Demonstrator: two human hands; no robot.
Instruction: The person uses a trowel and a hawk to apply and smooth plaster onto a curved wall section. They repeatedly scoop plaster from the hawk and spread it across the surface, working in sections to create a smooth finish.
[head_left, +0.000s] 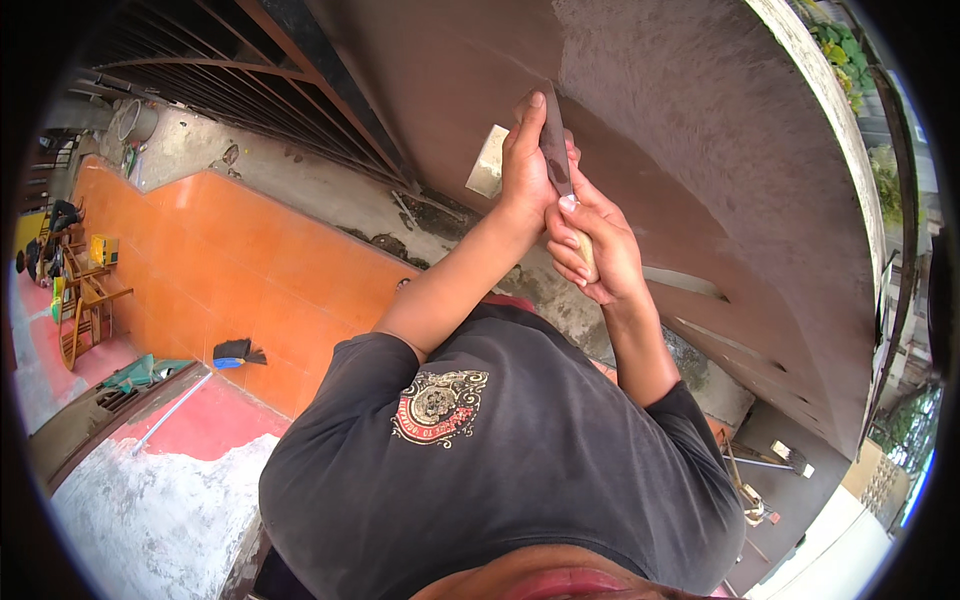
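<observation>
In my right hand point(598, 240) is the pale handle of a putty knife point(555, 140), a flat tool with a dark, stained blade pointing up and away from me. My right thumb presses where the blade meets the handle. My left hand point(526, 165) is closed around the blade from the left, its thumb along one side and its fingertips showing past the other edge. Just left of that hand is a pale rectangular block point(488, 160); whether it touches the hand I cannot tell.
Beyond my hands rises a brown wall point(470, 60) with a rough grey patch point(680, 90). A dark metal grille point(220, 70) stands at the upper left. An orange low wall point(230, 240), a broom point(240, 353) and wooden chairs point(90, 300) are on the left. A brush point(793, 458) lies at the lower right.
</observation>
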